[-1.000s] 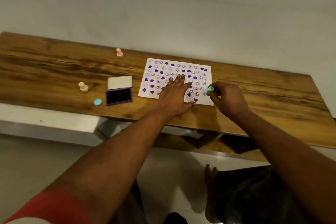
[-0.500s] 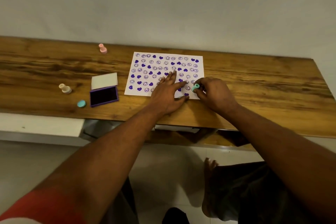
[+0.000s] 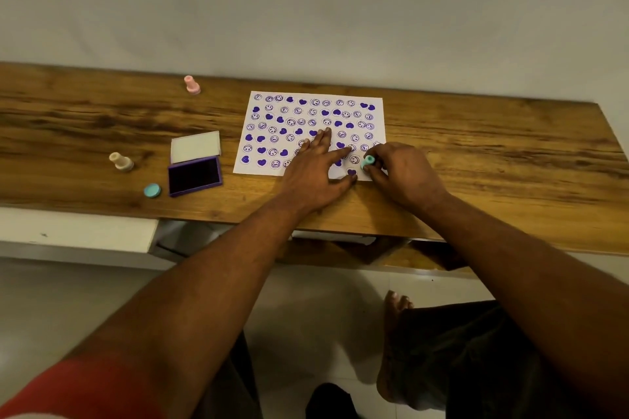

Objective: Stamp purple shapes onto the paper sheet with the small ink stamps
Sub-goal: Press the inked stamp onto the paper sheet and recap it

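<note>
On the long brown wooden table (image 3: 493, 153), a white rectangular paper sheet (image 3: 308, 116) lies flat, covered in rows of purple hearts and purple smiley faces. The left hand (image 3: 313, 173) rests palm down on the sheet's near edge, fingers straight and spread, the thumb lying along the near border beside a purple heart. The right hand (image 3: 405, 173) sits at the sheet's near right corner and pinches a small teal plastic stamp (image 3: 368, 161) between curled fingertips. The stamp stands on or just above the paper there, close to the left index fingertip; I cannot tell whether its face touches the sheet.

Left of the sheet, a purple rectangular ink pad (image 3: 194, 175) lies open, its dark pad facing up, with its white lid (image 3: 195, 146) folded back on the far side. A round teal cap (image 3: 152, 190) lies just beside the pad's near left corner. Farther left stands 1 cream-coloured stamp (image 3: 121, 161), upright and apart from the rest. 1 pink stamp (image 3: 192, 84) stands near the table's far edge, well apart from the sheet. A red sleeve (image 3: 85, 384) covers the left upper arm at the bottom left.
</note>
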A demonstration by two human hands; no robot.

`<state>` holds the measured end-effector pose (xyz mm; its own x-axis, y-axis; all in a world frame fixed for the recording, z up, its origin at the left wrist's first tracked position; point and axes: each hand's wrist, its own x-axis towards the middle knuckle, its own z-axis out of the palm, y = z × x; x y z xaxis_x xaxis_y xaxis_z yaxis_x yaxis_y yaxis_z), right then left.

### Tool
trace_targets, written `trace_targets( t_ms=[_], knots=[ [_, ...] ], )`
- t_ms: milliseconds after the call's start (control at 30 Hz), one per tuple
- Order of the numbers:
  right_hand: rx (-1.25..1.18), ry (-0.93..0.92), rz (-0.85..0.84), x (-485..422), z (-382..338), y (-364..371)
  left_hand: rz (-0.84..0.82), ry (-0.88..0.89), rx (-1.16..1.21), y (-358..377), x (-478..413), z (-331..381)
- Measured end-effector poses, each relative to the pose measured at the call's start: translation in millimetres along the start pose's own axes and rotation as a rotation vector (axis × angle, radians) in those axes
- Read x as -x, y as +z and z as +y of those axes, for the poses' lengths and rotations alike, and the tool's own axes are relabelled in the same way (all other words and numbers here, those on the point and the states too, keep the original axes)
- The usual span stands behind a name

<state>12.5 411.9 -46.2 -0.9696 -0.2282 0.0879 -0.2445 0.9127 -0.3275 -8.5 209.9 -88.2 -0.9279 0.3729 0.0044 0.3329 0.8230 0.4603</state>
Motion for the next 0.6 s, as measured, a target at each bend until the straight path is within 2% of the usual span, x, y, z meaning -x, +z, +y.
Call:
trace_targets(
  t_ms=[233, 300, 400, 433, 467, 533, 567, 600],
  knots=[
    [0.008, -0.005, -0.019, 1, -3, -4, 0.0, 0.002, 0.003, 0, -1, 1],
    [-0.027, -0.029, 0.092, -4, -8, -16, 0.0, 0.007, 0.007, 1, -1, 0],
    [-0.083, -0.087, 0.416, -9, -19, -36, -0.024, 0.012, -0.012, 0, -2, 0],
    [-0.083, -0.079, 0.43, -7, -20, -35, -0.027, 0.014, -0.016, -1, -2, 0],
    [-0.067, -0.042, 0.355, -4, -20, -28, -0.021, 0.017, -0.009, -1, -2, 1],
    [0.053, 0.089, 0.055, 7, -19, 0, 0.004, 0.021, 0.014, -1, 0, 3],
    [0.095, 0.139, -0.04, 12, -17, 10, 0.01, 0.02, 0.017, -1, 1, 4],
    [0.093, 0.167, -0.067, 13, -15, 15, 0.008, 0.018, 0.014, -2, 1, 4]
  ],
)
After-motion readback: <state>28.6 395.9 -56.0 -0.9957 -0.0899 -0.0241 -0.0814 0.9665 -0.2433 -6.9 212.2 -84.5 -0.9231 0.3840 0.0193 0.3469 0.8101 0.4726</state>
